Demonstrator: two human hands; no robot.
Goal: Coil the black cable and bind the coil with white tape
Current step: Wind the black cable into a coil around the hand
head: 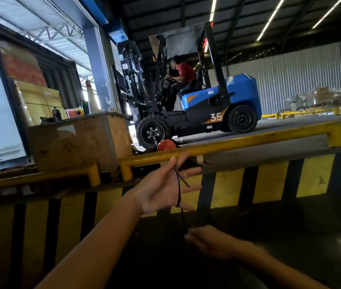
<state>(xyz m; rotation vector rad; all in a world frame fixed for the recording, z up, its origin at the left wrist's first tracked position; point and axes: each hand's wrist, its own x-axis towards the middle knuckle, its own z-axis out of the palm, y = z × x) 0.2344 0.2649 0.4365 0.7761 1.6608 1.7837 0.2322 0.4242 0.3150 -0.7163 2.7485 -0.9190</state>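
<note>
While the left hand (163, 188) is spread flat, palm open, the black cable (179, 190) lies across that palm and drops below it to the right hand (207, 239), whose fingertips (190, 234) pinch it, blurred.

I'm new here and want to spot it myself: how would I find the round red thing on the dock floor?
Start at the blue forklift and look down to its front wheel. Just right of that wheel, behind the yellow rail, sits the red round object. It is the only red, dome-shaped thing at floor level.
</note>
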